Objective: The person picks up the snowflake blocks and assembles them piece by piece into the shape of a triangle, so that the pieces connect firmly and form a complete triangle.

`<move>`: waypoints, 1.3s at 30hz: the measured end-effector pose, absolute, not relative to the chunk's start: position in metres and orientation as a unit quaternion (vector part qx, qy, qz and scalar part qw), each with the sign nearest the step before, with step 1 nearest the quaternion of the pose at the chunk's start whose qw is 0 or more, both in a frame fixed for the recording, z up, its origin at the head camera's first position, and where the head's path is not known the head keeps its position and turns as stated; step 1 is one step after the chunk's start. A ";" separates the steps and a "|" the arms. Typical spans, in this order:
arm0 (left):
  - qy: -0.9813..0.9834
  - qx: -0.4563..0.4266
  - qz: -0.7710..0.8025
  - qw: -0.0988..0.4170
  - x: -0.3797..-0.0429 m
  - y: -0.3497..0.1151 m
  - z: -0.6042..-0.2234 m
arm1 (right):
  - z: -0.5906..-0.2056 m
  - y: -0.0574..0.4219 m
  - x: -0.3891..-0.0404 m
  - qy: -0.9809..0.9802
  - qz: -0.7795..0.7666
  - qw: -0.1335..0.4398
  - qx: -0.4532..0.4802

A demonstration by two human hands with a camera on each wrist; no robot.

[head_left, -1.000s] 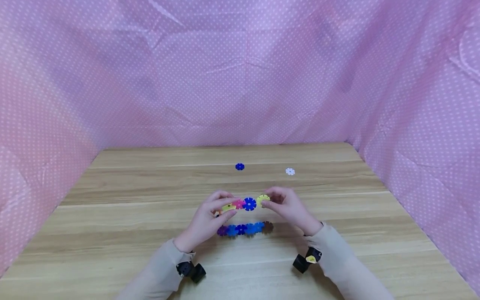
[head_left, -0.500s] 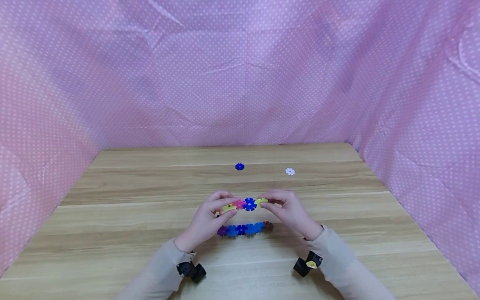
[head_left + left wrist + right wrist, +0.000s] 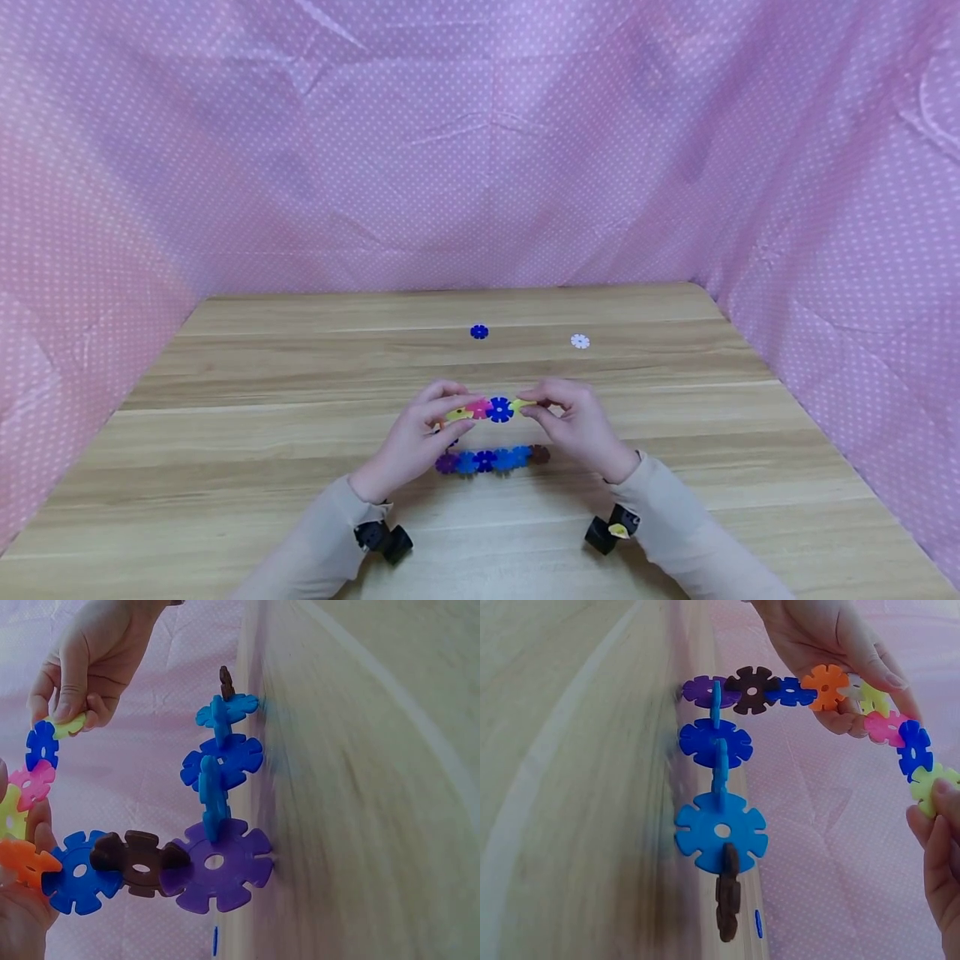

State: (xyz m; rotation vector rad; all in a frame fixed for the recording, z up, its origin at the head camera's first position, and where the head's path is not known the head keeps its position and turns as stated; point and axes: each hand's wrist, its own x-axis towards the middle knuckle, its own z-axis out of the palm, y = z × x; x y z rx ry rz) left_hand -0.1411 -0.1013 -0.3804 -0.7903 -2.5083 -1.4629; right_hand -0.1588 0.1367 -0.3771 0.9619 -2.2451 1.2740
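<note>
A chain of slotted snowflake discs stands on the table: the bottom row has a purple disc, blue discs and a brown end disc. At its left end it rises through a brown disc, a blue one and an orange disc. The top row runs through yellow, a pink disc and a dark blue disc. My left hand holds the upper left corner between thumb and fingers. My right hand pinches a pale yellow disc against the dark blue disc; its seating in the slot is unclear.
Farther back on the wooden table lie a loose dark blue disc and a white disc. Pink dotted cloth encloses the back and sides. A black wrist camera hangs below each sleeve.
My right hand has shifted the pale yellow disc slightly left, from apart to against the dark blue disc. The disc has turned from face-on to nearly edge-on. My left hand stays put.
</note>
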 end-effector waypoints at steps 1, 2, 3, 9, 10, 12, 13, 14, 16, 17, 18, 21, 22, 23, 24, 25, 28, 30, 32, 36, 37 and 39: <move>-0.831 -0.264 -0.486 0.066 -0.141 -0.101 -0.380 | -0.377 0.136 -0.159 -0.798 0.455 0.194 0.346; -0.830 -0.266 -0.485 0.065 -0.141 -0.102 -0.380 | -0.378 0.136 -0.159 -0.795 0.456 0.196 0.349; -0.830 -0.266 -0.485 0.064 -0.142 -0.102 -0.380 | -0.378 0.136 -0.160 -0.793 0.457 0.198 0.351; -0.829 -0.266 -0.489 0.059 -0.142 -0.102 -0.379 | -0.379 0.133 -0.159 -0.774 0.476 0.212 0.360; -0.828 -0.266 -0.490 0.058 -0.142 -0.102 -0.379 | -0.380 0.133 -0.159 -0.771 0.481 0.212 0.359; -0.828 -0.265 -0.491 0.058 -0.142 -0.102 -0.379 | -0.381 0.133 -0.159 -0.769 0.489 0.209 0.356; -0.828 -0.264 -0.492 0.057 -0.142 -0.102 -0.379 | -0.381 0.132 -0.159 -0.768 0.492 0.207 0.354; -0.827 -0.264 -0.492 0.057 -0.142 -0.102 -0.380 | -0.382 0.132 -0.159 -0.767 0.495 0.206 0.351; -0.827 -0.265 -0.493 0.057 -0.142 -0.102 -0.380 | -0.384 0.132 -0.159 -0.766 0.499 0.205 0.349; -0.825 -0.266 -0.495 0.057 -0.142 -0.102 -0.381 | -0.384 0.131 -0.159 -0.766 0.499 0.205 0.349; -0.824 -0.267 -0.496 0.057 -0.142 -0.102 -0.381 | -0.385 0.131 -0.159 -0.766 0.500 0.205 0.347; -0.820 -0.271 -0.500 0.058 -0.143 -0.102 -0.383 | -0.385 0.130 -0.158 -0.768 0.504 0.202 0.340; -0.819 -0.272 -0.502 0.060 -0.143 -0.102 -0.383 | -0.384 0.129 -0.158 -0.769 0.506 0.200 0.337; -0.817 -0.273 -0.503 0.061 -0.143 -0.102 -0.383 | -0.383 0.129 -0.157 -0.769 0.508 0.197 0.334; -0.816 -0.275 -0.505 0.061 -0.143 -0.102 -0.384 | -0.382 0.128 -0.157 -0.770 0.510 0.194 0.331; -0.815 -0.275 -0.506 0.062 -0.143 -0.102 -0.384 | -0.381 0.127 -0.156 -0.771 0.510 0.192 0.329; -0.813 -0.276 -0.508 0.069 -0.143 -0.103 -0.386 | -0.377 0.126 -0.155 -0.777 0.503 0.190 0.326; -0.812 -0.273 -0.510 0.071 -0.143 -0.103 -0.387 | -0.375 0.126 -0.154 -0.783 0.495 0.188 0.325; -0.812 -0.273 -0.511 0.073 -0.143 -0.103 -0.389 | -0.374 0.126 -0.154 -0.790 0.486 0.186 0.323; -0.809 -0.272 -0.516 0.074 -0.142 -0.102 -0.392 | -0.373 0.126 -0.153 -0.800 0.479 0.177 0.315; -0.808 -0.273 -0.517 0.075 -0.142 -0.102 -0.392 | -0.372 0.126 -0.153 -0.802 0.478 0.175 0.313; -0.807 -0.269 -0.520 0.077 -0.142 -0.102 -0.393 | -0.372 0.125 -0.153 -0.806 0.474 0.170 0.310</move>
